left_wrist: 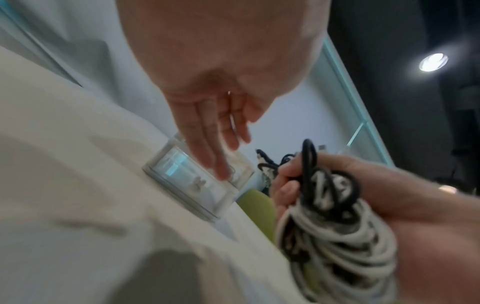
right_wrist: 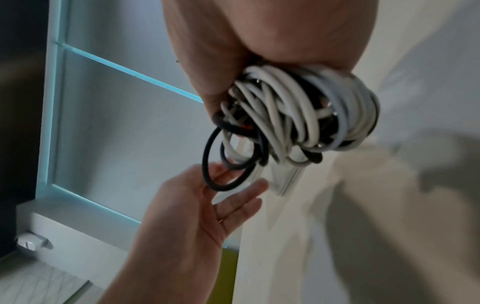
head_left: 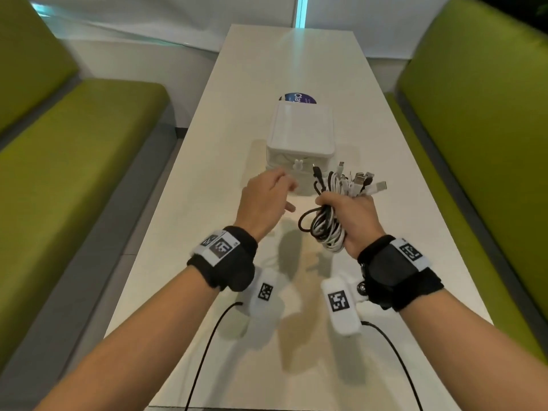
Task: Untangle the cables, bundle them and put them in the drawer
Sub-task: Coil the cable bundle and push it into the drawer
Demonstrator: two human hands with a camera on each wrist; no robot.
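My right hand [head_left: 347, 215] grips a coiled bundle of white and black cables [head_left: 329, 226], held above the table with the plug ends [head_left: 361, 180] sticking up past my fingers. The bundle [right_wrist: 298, 115] fills my right palm, and it also shows at the right of the left wrist view, bundle [left_wrist: 335, 232]. A small white drawer box [head_left: 301, 137] stands mid-table; its drawer front with a little knob [left_wrist: 197, 183] is closed. My left hand [head_left: 267, 197] hovers just in front of that drawer, fingers [left_wrist: 210, 152] straight and empty, close to the front; contact cannot be told.
The long white table [head_left: 207, 292] runs away from me between two green benches [head_left: 74, 161] [head_left: 474, 114]. A round dark blue sticker [head_left: 298, 98] lies behind the box. Wrist camera cables trail over the near table end.
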